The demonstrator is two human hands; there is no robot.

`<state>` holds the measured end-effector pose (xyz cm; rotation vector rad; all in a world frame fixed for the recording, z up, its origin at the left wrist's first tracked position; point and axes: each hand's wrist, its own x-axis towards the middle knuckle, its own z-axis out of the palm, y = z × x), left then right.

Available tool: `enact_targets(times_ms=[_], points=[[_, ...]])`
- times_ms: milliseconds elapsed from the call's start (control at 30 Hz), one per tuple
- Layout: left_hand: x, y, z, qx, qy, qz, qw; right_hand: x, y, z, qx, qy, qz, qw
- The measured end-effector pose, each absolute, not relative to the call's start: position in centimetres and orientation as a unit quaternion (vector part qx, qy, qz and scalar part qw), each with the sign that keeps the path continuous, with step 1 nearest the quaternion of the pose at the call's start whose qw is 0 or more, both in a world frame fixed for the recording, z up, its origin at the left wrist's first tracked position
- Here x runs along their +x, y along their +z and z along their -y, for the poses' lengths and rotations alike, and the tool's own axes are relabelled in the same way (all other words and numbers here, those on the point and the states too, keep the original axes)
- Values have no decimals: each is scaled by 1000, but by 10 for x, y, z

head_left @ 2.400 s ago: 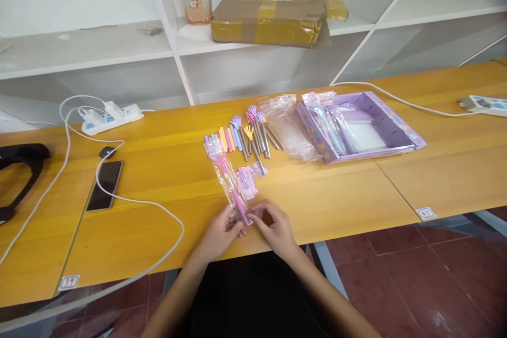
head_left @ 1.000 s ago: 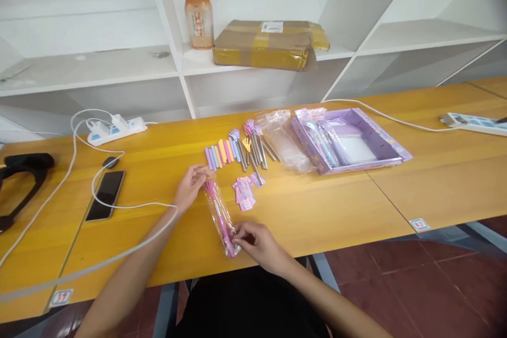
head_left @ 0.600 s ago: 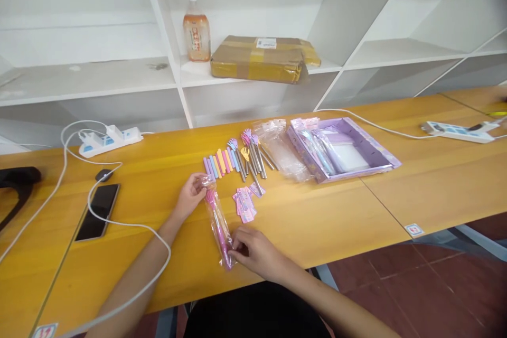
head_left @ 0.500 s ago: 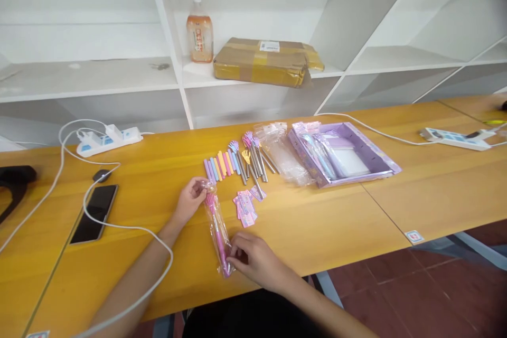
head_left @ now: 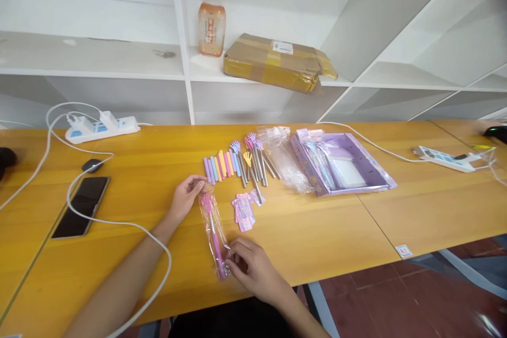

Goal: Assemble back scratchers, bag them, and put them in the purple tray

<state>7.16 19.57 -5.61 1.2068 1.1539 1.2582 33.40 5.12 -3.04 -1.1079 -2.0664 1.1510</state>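
Observation:
A pink back scratcher with a hand-shaped head lies inside a clear plastic bag at the front of the table. My left hand pinches the bag's top end, just past the scratcher's head. At the handle end, my right hand is curled with thumb and fingertips closed on the bag's edge. Beyond the bag lie a row of coloured handles, several metal rods with hand-shaped heads, and a small pile of pink and purple cards.
Right of the rods lie empty clear bags and a purple box holding packaged pieces. A phone, a mouse and a white cable are at the left, with the cable looping over my left forearm. Power strips stand on both sides.
The camera view has shifted slightly. My left hand still pinches the bag's top and my right hand stays at its lower end; the scratcher has hardly moved on the table.

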Motion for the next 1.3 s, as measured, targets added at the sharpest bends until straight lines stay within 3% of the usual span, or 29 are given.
enact_targets(times_ms=[667,800,967,1100,1300], points=[[76,-56,-195,477,542,-498,480,339,-23,-63,-427,386,786,226],[79,-55,-194,468,544,-480,504,353,-33,-89,-567,250,737,269],[82,-54,-193,490,538,-451,517,366,-48,-119,-652,134,717,207],[81,-53,-190,516,503,-458,520,368,-50,-130,-643,183,717,196],[83,-52,-185,528,490,-445,532,374,-46,-141,-595,340,677,268]])
